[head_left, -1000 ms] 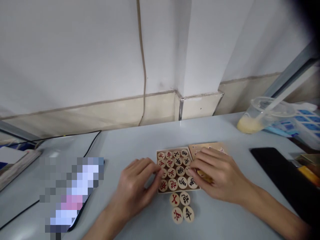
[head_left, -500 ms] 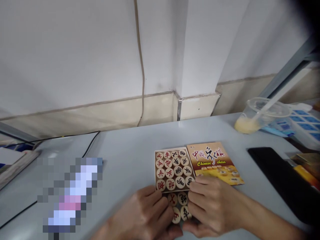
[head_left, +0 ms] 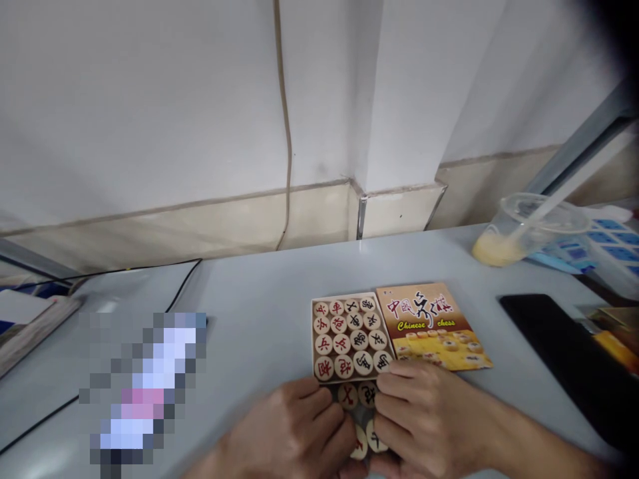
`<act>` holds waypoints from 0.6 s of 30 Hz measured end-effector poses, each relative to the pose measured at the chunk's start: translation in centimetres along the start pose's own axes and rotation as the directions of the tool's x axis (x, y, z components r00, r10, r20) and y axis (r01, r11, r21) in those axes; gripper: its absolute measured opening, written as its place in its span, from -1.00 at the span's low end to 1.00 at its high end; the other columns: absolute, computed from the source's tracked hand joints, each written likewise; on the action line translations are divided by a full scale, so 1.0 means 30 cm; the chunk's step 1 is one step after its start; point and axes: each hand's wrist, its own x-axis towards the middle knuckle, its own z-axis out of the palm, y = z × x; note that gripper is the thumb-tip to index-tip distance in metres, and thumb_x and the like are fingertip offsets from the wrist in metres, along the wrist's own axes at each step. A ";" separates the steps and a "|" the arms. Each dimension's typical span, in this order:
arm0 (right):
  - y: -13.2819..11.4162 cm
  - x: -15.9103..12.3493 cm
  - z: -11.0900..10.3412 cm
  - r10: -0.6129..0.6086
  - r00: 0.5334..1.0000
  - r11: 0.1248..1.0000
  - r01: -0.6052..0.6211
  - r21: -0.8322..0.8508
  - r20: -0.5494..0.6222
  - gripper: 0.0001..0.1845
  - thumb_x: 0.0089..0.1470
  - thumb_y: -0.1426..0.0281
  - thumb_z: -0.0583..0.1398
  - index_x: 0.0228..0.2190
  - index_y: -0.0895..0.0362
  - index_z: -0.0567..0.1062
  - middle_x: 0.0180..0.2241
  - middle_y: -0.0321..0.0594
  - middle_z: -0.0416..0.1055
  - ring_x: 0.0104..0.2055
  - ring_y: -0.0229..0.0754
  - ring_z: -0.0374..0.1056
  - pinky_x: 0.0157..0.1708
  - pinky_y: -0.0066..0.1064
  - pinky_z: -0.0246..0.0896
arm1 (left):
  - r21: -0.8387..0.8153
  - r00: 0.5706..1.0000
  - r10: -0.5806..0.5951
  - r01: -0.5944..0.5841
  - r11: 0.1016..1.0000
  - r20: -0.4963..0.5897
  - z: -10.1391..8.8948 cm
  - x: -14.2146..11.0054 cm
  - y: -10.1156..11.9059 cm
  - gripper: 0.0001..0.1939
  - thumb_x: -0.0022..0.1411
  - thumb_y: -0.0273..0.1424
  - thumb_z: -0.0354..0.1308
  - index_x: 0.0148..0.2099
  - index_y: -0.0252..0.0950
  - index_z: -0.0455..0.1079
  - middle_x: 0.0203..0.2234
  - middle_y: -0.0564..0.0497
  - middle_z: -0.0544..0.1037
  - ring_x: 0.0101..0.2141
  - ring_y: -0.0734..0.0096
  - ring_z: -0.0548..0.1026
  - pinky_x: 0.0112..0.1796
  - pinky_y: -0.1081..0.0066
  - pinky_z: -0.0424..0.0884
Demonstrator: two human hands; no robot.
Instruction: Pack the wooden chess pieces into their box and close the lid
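A shallow open box point(head_left: 312, 339) of Chinese chess pieces sits on the table, its round wooden discs in rows, red characters at left and black at right. In front of it lie a red-marked piece point(head_left: 348, 395) and a black-marked piece point(head_left: 368, 394). Closer to me, a second red-marked piece point(head_left: 359, 443) shows at the curled fingers of my left hand point(head_left: 304, 429). Beside it, another black-marked piece point(head_left: 375, 437) is partly covered by my right hand point(head_left: 424, 422), whose fingers are also curled in. Both thumbs sit low near the bottom edge; my fingers hide parts of these pieces.
The printed "Chinese chess" lid point(head_left: 434, 326) lies against the box's right side. Farther right are a black phone-like slab point(head_left: 559, 359) and a plastic cup point(head_left: 499, 246) with a straw and pale drink. A pixelated device point(head_left: 150, 386) stands at left, near a black cable point(head_left: 184, 286).
The two nearer pieces have shifted slightly toward me and are more covered by my fingers. The box, the lid and the two pieces beside the box keep their places.
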 end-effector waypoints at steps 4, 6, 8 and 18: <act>0.014 0.009 -0.010 0.038 0.997 0.999 -0.036 0.021 -0.063 -0.72 0.11 0.28 0.20 -0.58 0.07 0.35 -0.61 -0.36 0.24 -0.51 -0.24 0.16 -0.53 -0.30 0.01 | -0.029 0.999 -0.012 0.011 1.000 -0.035 -0.013 0.007 -0.005 -0.74 0.34 -0.32 0.16 -0.43 -0.25 0.34 -0.66 0.12 0.33 -0.64 0.42 0.22 -0.66 0.30 0.12; 0.028 0.012 -0.020 0.068 0.991 0.998 -0.067 0.015 -0.114 -0.73 0.12 0.27 0.22 -0.56 0.08 0.37 -0.61 -0.36 0.26 -0.50 -0.24 0.18 -0.53 -0.30 0.02 | -0.035 0.992 -0.077 0.074 0.997 -0.100 -0.024 0.011 -0.009 -0.80 0.33 -0.32 0.15 -0.37 -0.26 0.35 -0.66 0.12 0.34 -0.65 0.41 0.25 -0.67 0.30 0.12; 0.043 0.011 -0.030 0.105 0.982 0.994 -0.108 -0.007 -0.154 -0.77 0.13 0.25 0.25 -0.49 0.09 0.43 -0.58 -0.36 0.30 -0.49 -0.24 0.21 -0.52 -0.31 0.07 | -0.044 0.971 -0.169 0.164 0.986 -0.169 -0.031 0.011 -0.015 -0.87 0.31 -0.33 0.17 -0.24 -0.28 0.37 -0.62 0.10 0.42 -0.63 0.41 0.33 -0.65 0.32 0.16; 0.067 0.028 -0.034 0.369 0.878 0.929 -0.360 0.089 -0.306 -0.65 0.09 0.44 0.34 -0.06 0.17 0.49 -0.33 -0.25 0.54 -0.27 -0.21 0.46 -0.19 -0.31 0.41 | -0.230 0.826 -0.522 0.477 0.849 -0.212 0.000 -0.005 -0.041 -0.67 0.34 -0.40 0.25 0.12 -0.26 0.36 -0.44 0.07 0.56 -0.50 0.45 0.47 -0.47 0.40 0.36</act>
